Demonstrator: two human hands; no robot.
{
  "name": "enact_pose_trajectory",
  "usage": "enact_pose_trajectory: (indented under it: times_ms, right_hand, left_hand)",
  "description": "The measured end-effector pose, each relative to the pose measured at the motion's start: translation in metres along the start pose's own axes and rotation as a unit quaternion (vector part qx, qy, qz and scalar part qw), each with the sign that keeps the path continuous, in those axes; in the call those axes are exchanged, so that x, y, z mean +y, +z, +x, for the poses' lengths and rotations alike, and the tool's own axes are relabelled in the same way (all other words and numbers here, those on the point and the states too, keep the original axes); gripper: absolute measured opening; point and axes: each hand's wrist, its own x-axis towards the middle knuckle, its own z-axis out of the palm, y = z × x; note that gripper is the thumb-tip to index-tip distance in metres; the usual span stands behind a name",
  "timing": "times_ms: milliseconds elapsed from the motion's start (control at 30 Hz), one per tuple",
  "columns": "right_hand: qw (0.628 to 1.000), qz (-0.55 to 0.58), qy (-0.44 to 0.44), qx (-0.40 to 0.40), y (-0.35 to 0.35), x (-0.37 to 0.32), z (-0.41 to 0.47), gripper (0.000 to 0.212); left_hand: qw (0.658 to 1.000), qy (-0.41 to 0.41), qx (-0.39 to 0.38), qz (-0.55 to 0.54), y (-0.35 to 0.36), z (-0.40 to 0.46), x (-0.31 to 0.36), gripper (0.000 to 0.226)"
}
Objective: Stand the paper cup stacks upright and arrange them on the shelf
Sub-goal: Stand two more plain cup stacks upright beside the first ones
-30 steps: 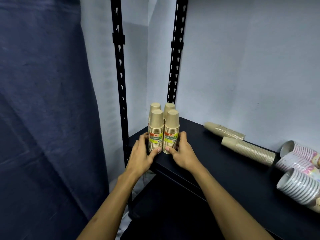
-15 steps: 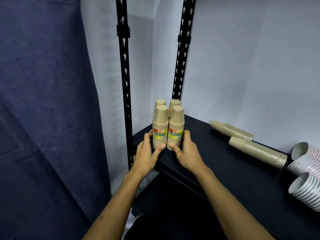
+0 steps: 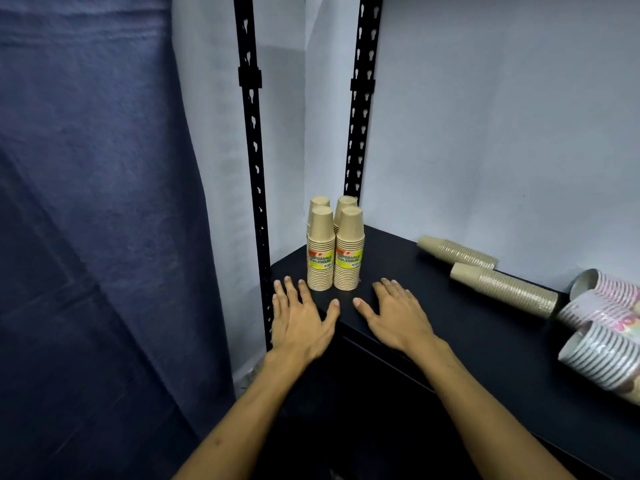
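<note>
Four tan stacks point(image 3: 334, 252) stand upright, touching one another, in the left corner of the black shelf point(image 3: 408, 268), just beside its posts point(image 3: 251, 168). Near their bases, the left hand point(image 3: 298, 320) and right hand point(image 3: 398, 317) are spread flat and empty, touching no stack. To the right of the upright group, well apart, two tan stacks point(image 3: 502, 284) and three striped stacks point(image 3: 602, 323) lie on their sides.

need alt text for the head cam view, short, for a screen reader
Four upright tan cup stacks stand grouped at a black shelf's left corner, with an open left hand and right hand just in front, not touching. To the right, two tan stacks and patterned stacks lie sideways.
</note>
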Motion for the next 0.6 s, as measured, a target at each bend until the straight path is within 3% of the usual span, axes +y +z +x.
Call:
enact_pose_trajectory:
  times_ms: [133, 233, 400, 500, 600]
  right_hand:
    - [1.0, -0.016, -0.015, 0.002, -0.011, 0.028, -0.026, 0.072]
    - [1.0, -0.031, -0.006, 0.002, -0.02, 0.053, -0.046, 0.068]
    - [0.997, -0.05, 0.054, -0.008, -0.038, 0.097, -0.073, 0.067]
    - [0.994, -0.069, 0.082, -0.001, -0.049, 0.119, -0.086, 0.067]
    - [0.992, -0.096, 0.076, 0.0, -0.054, 0.132, -0.094, 0.063]
  left_hand:
    - [1.0, -0.001, 0.011, 0.021, -0.002, -0.03, 0.022, 0.088]
    - [0.995, 0.081, 0.007, 0.051, 0.001, -0.05, 0.04, 0.079]
    - [0.971, 0.212, -0.104, 0.041, 0.009, -0.047, 0.081, 0.074]
    - [0.954, 0.239, -0.176, 0.045, 0.018, -0.025, 0.105, 0.077]
    - [0.946, 0.249, -0.201, 0.051, 0.028, -0.003, 0.125, 0.081]
